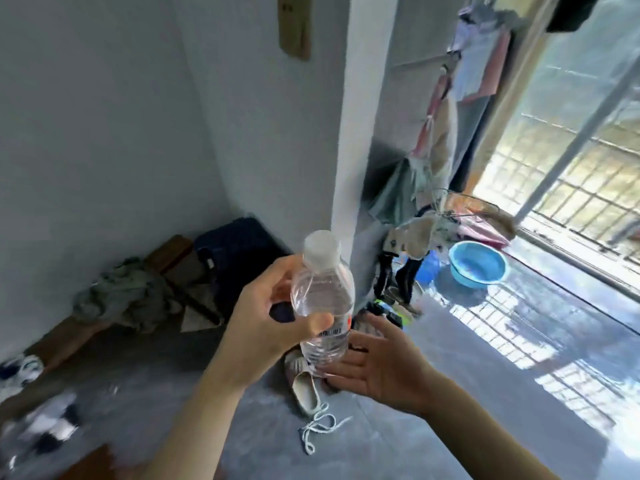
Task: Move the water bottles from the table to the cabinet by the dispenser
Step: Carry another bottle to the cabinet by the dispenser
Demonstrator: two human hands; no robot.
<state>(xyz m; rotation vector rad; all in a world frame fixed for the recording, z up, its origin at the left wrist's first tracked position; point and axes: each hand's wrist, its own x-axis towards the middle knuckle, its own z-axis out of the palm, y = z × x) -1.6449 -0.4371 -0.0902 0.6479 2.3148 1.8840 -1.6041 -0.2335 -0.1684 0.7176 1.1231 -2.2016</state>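
Note:
A clear plastic water bottle (323,299) with a white cap and a label near its base is held upright in mid-air, above the floor. My left hand (263,327) grips it around the middle, thumb across the front. My right hand (384,365) is open, palm up, fingers spread, just below and right of the bottle's base; whether it touches the bottle I cannot tell. No table, cabinet or dispenser is in view.
A white shoe (304,389) with loose laces lies on the grey floor under the hands. A dark suitcase (239,258) and crumpled clothes (121,296) sit by the wall at left. A blue basin (478,265) stands near the barred window, behind a white pillar (360,133).

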